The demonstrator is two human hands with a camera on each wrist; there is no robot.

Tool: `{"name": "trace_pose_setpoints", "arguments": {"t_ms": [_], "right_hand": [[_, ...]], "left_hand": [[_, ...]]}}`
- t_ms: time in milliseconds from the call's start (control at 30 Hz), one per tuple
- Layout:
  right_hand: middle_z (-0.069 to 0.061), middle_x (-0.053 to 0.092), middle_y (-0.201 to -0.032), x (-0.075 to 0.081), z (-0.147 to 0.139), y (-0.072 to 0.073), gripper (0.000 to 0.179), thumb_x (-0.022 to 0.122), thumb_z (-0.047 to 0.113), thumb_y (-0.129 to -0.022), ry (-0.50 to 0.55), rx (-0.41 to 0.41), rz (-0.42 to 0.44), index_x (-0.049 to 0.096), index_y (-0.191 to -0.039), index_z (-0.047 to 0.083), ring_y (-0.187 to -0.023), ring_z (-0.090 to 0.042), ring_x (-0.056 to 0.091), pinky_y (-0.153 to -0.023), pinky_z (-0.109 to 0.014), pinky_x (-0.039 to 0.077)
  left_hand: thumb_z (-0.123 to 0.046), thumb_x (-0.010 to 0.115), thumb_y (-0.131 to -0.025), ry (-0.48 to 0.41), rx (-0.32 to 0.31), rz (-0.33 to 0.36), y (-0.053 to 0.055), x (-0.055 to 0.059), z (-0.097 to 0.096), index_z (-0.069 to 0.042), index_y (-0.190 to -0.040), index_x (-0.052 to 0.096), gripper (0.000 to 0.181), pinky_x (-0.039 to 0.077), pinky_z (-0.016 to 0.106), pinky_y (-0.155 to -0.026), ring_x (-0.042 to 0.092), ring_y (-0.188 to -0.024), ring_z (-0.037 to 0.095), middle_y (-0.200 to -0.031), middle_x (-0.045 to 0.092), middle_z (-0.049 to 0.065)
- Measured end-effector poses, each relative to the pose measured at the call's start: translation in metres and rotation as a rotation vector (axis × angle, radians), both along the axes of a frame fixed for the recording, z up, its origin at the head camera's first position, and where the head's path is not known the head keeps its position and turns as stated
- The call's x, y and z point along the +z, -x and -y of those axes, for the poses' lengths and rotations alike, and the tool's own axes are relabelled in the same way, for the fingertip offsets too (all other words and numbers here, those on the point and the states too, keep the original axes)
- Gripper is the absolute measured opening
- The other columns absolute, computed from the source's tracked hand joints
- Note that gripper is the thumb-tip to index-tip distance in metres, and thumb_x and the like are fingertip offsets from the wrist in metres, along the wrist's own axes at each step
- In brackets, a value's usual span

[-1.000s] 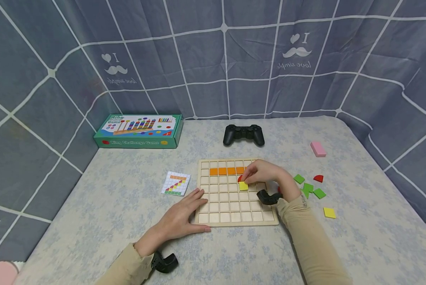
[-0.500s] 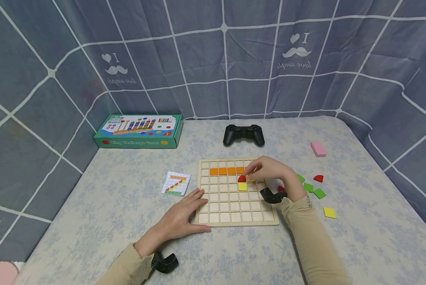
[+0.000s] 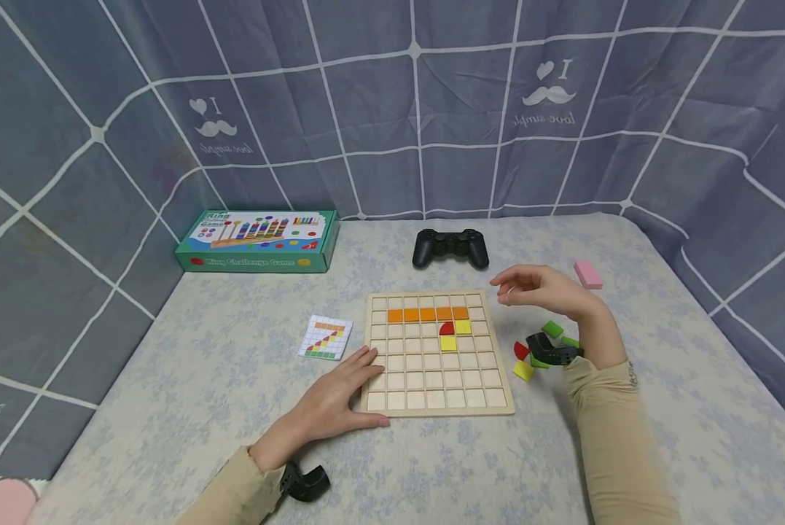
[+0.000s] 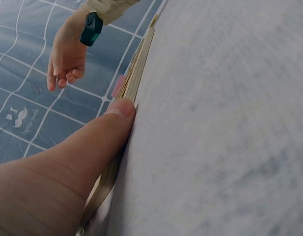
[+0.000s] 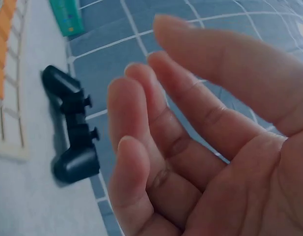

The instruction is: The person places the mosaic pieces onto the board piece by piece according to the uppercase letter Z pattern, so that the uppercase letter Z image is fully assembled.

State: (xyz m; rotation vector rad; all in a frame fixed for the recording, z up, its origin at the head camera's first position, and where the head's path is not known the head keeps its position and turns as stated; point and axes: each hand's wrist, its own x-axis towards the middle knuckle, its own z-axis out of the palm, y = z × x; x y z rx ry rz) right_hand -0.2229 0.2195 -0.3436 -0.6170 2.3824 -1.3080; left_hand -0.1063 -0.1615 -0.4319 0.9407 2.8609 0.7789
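Blue-grey cloth (image 3: 379, 109) with white lines hangs behind a counter (image 3: 202, 408) that has a pale floral cover. At the centre of the head view a wooden grid board (image 3: 434, 380) lies flat, bearing a row of orange tiles (image 3: 428, 315), a red quarter-round tile (image 3: 447, 329) just below it, and two yellow tiles (image 3: 447, 343), one right of the red, one beneath. A push from the left hand (image 3: 333, 397) could slide the board and unseat its tiles; a low sweep of the black wrist device (image 3: 552, 351) could scatter the loose tiles (image 3: 523, 371) around it. The board lies beneath the left grip, whose extended fingers rest relaxed on its left border, thumb touching the near edge; it lies lower left of the right hand (image 3: 541, 289), raised, its grip holding nothing, fingers loosely bent. Left of the board is a patterned card (image 3: 325, 337); farther out, a black controller (image 3: 450, 249) and, upper left, a green box (image 3: 257, 242).
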Motion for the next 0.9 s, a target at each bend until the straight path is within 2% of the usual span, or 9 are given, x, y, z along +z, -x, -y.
{"name": "trace_pose_setpoints", "arguments": {"t_ms": [167,300,400,567,733,900], "right_hand": [[-0.013,0.060,-0.106,-0.003,-0.007,0.002,0.037,0.066,0.020,-0.089,-0.038,0.050,0.046,0.058,-0.121,0.002,-0.094,-0.024,0.059,-0.087,-0.047,0.046],[-0.021,0.058,-0.113,-0.010,-0.016,0.001,0.042,0.066,0.020,-0.089,-0.041,0.076,0.088,0.056,-0.122,-0.002,-0.095,-0.025,0.059,-0.086,-0.041,0.047],[-0.026,0.056,-0.117,-0.018,-0.023,0.001,0.041,0.066,0.017,-0.089,-0.012,0.100,0.127,0.055,-0.121,-0.006,-0.095,-0.032,0.060,-0.085,-0.040,0.049],[-0.028,0.058,-0.112,-0.030,-0.033,0.001,0.036,0.064,0.012,-0.089,0.018,0.155,0.187,0.055,-0.117,-0.008,-0.091,-0.036,0.061,-0.081,-0.042,0.051],[-0.027,0.062,-0.103,-0.037,-0.039,0.002,0.033,0.064,0.009,-0.089,0.023,0.188,0.253,0.055,-0.115,-0.009,-0.087,-0.030,0.063,-0.079,-0.038,0.051],[-0.022,0.064,-0.100,-0.045,-0.043,0.005,0.032,0.063,0.006,-0.088,0.019,0.194,0.283,0.054,-0.116,-0.010,-0.085,-0.025,0.063,-0.076,-0.035,0.052]], "left_hand": [[-0.065,0.065,-0.075,-0.002,0.004,0.004,0.000,-0.001,0.000,-0.008,-0.133,0.052,0.083,0.031,0.045,-0.107,0.020,-0.140,0.022,-0.150,0.031,0.011],[-0.065,0.065,-0.075,-0.006,-0.002,0.000,0.000,-0.001,-0.001,-0.008,-0.134,0.052,0.082,0.031,0.046,-0.107,0.021,-0.140,0.022,-0.150,0.031,0.011],[-0.065,0.065,-0.075,-0.003,-0.002,-0.002,0.001,-0.002,-0.001,-0.009,-0.134,0.052,0.083,0.031,0.046,-0.107,0.021,-0.140,0.022,-0.150,0.031,0.010],[-0.064,0.065,-0.075,-0.006,-0.003,-0.003,0.001,-0.002,-0.001,-0.008,-0.133,0.052,0.082,0.031,0.046,-0.107,0.021,-0.140,0.022,-0.150,0.031,0.010],[-0.064,0.065,-0.075,-0.012,-0.005,0.000,0.002,-0.003,0.000,-0.008,-0.134,0.051,0.083,0.031,0.045,-0.107,0.020,-0.140,0.021,-0.150,0.030,0.010],[-0.064,0.065,-0.075,-0.013,-0.006,-0.004,0.002,-0.003,0.000,-0.008,-0.134,0.051,0.083,0.031,0.044,-0.107,0.020,-0.140,0.021,-0.150,0.030,0.011]]}}
